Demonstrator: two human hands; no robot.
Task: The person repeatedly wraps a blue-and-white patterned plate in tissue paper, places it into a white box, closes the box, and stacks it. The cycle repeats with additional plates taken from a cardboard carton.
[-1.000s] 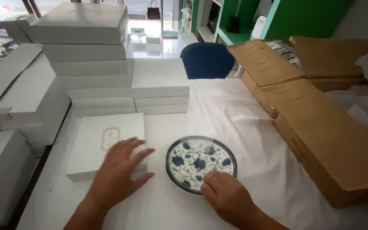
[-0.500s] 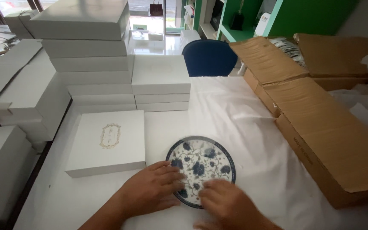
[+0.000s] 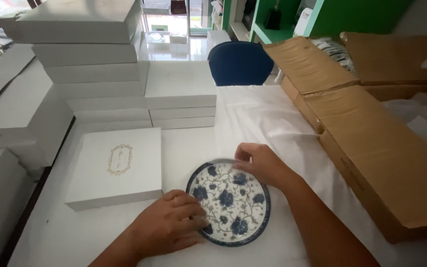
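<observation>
A round white plate [image 3: 229, 200] with a blue flower pattern and a dark blue rim lies on the white tablecloth [image 3: 253, 123] in front of me. My left hand [image 3: 166, 225] rests on its near left edge, fingers curled over the rim. On the far right rim sits my right hand [image 3: 260, 163], its fingers gripping the edge. A flat white gift box [image 3: 117, 165] with a gold emblem on its lid lies just left of the plate, apart from both hands.
Stacks of white boxes [image 3: 95, 59] rise at the back left, with a lower stack [image 3: 180, 94] behind the plate. Open brown cardboard cartons [image 3: 371, 143] line the right side. A blue chair [image 3: 239, 62] stands beyond the table's far edge.
My left hand came off the white gift box and onto the plate's near left edge. The right hand moved from the near rim to the far right rim.
</observation>
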